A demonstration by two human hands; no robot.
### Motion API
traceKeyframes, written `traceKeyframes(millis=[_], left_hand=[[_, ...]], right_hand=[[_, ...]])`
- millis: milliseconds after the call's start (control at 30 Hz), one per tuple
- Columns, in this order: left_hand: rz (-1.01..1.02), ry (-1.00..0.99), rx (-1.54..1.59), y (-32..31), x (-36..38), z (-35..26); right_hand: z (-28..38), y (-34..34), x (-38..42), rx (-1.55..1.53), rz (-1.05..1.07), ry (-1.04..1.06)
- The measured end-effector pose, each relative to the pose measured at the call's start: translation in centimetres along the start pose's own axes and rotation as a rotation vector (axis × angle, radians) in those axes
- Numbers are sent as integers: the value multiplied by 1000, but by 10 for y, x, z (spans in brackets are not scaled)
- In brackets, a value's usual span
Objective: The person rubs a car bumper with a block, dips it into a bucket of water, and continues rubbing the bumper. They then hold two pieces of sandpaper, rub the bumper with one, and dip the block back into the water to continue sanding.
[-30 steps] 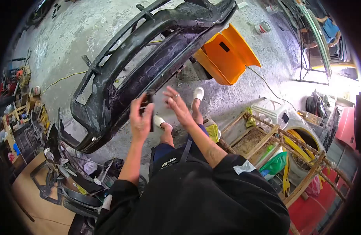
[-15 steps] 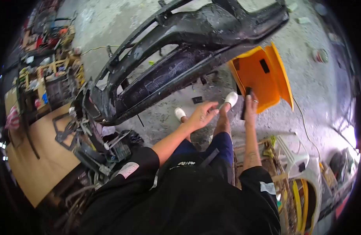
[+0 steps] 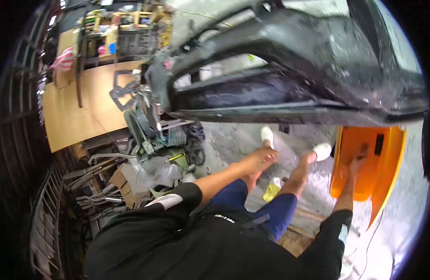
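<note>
My right hand (image 3: 357,164) reaches out over the orange body panel (image 3: 387,161) lying on the floor at the right. It looks closed on a small dark block (image 3: 363,149), though motion blur smears it. My left hand (image 3: 263,156) hangs empty in front of my knees with its fingers loosely extended, near my left white shoe (image 3: 267,135). A large black car bumper (image 3: 294,60) spans the top of the view, just above both hands.
A heap of scrap car parts and plastic (image 3: 152,140) lies at the left, with a wooden board (image 3: 84,112) and cluttered shelves (image 3: 117,28) behind it. A yellow-green scrap (image 3: 271,191) sits on the concrete floor (image 3: 233,135) between my legs.
My view has swung left and down. The right hand with the dark block moved lower onto the orange panel. The left hand stayed by my knees.
</note>
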State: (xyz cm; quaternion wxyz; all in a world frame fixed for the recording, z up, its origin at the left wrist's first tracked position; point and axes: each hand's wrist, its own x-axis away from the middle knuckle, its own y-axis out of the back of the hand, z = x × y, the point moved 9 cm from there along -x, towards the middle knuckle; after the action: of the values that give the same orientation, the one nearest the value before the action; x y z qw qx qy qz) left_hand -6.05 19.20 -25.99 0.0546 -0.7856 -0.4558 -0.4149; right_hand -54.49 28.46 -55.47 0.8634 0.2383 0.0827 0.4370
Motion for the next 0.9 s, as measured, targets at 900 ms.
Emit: traceKeyframes(millis=[900], left_hand=[[277,27,-411,-60,-33,-5]], right_hand=[[-65,-63,62,542,462,-505]])
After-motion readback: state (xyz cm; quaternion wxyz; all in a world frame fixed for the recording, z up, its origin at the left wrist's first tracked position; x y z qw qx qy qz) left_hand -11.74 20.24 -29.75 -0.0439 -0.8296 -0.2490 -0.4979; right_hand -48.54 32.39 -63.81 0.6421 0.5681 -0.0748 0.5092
